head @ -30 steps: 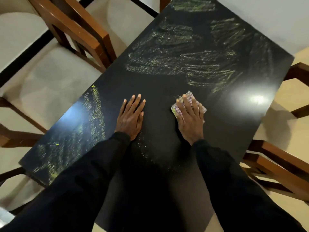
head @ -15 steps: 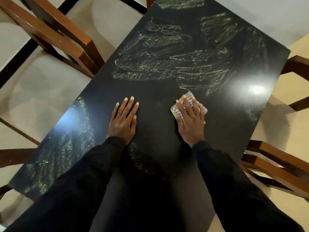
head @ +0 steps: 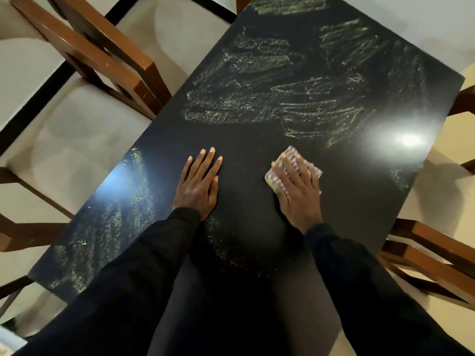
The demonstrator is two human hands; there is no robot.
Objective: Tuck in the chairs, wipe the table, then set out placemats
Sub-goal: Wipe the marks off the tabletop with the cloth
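A glossy black table (head: 257,140) fills the middle of the view, streaked with yellowish powdery smears across its far half and its left end. My right hand (head: 298,191) lies flat with straight fingers on a small folded chequered cloth (head: 312,169), pressing it onto the tabletop right of centre. My left hand (head: 199,183) rests flat on the bare black surface, fingers straight and together, a hand's width left of the cloth. Both arms wear black sleeves.
A brown wooden chair (head: 102,60) stands at the table's left side, its back against the edge. Another wooden chair (head: 431,255) sits at the right edge. A third chair's frame (head: 462,98) shows at the far right. Pale tiled floor surrounds the table.
The cloth under my right hand has shifted very little. My left hand stays planted flat. The view has shifted slightly, so the table sits a bit differently in frame.
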